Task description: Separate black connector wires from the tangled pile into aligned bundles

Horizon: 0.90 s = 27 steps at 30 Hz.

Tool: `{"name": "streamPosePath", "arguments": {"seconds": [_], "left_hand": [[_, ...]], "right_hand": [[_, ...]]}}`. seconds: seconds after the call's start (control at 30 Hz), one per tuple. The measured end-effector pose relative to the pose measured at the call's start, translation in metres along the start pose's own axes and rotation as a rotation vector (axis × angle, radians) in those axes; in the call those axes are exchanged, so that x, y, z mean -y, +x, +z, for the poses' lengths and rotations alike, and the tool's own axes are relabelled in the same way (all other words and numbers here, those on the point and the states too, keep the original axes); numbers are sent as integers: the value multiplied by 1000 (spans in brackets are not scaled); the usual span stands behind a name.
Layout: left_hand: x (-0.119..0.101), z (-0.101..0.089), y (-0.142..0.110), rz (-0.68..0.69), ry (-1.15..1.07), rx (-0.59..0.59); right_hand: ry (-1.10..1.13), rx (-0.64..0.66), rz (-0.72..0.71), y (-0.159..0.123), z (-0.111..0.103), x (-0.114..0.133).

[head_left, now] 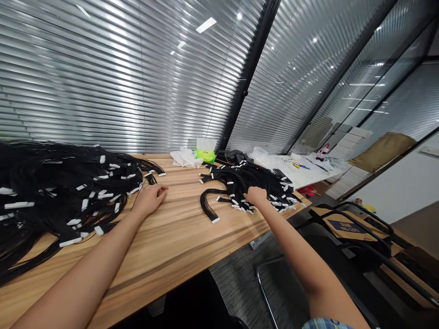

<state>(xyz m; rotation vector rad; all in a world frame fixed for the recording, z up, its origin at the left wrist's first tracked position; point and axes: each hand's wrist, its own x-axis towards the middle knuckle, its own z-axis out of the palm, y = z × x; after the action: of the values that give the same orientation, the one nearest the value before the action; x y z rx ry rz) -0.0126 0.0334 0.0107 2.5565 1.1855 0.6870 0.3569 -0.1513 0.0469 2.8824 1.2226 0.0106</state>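
A large pile of black wire harnesses with white connector ends spreads over the left of the wooden table. My left hand rests on the table at the pile's right edge, fingers loosely curled, thumb a little apart, nothing visible in it. Over a second, smaller pile of black wire harnesses, my right hand is closed, its fingers pinching among the wires; exactly which strand it grips is hidden. One curved wire harness with a white connector lies between the piles, nearer the right one.
A green tissue pack and crumpled white tissue lie by the glass wall with blinds. Behind the right pile is a black plastic bag. A white table adjoins on the right; a cardboard box and chairs stand below.
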Motion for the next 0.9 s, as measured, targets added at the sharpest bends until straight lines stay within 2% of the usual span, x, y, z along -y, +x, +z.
{"name": "streamPosePath", "arguments": {"seconds": [0.1,0.17,0.5,0.73,0.9], "left_hand": [[0,0,0,2,-7,-4],[0,0,0,4,-11,-3],[1,0,0,1,-19,-4],[2,1,1,-2,-23,-5],[0,0,0,-6,-28,-17]], "right_hand": [[68,104,49,12,-10,4],[137,127,75,18,-18,0],[523,16,134,34,-54,-36],[631,121,146,29,-48,-41],[819,141,75,16,-45,-36]]}}
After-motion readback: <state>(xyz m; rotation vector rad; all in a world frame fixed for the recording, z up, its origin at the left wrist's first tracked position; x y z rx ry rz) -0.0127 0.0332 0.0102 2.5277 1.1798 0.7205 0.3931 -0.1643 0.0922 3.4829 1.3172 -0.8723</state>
